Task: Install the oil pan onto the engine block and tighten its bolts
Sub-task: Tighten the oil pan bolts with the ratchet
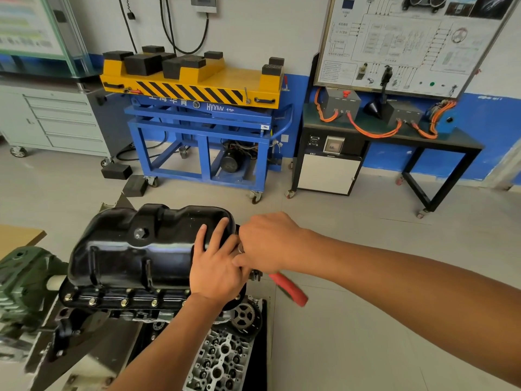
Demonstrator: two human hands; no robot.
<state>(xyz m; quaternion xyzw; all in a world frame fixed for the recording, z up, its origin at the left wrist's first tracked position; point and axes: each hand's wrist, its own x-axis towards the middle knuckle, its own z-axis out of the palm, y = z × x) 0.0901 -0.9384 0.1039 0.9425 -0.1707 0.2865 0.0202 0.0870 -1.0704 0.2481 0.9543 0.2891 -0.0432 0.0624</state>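
Head view: "HYXNV" cart (pixel 197 114) behind oil pan (pixel 127 255)

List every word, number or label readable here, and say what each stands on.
"HYXNV 12": white letters on the blue lift cart, tops clipped, a last digit unclear.
Chinese characters beside it: half hidden, unreadable.
Wall diagram board: print too small.
Poster, upper left: blurred.
White marks on the blue wall stripe: blurred.
Oil pan, red-handled wrench: no text seen.
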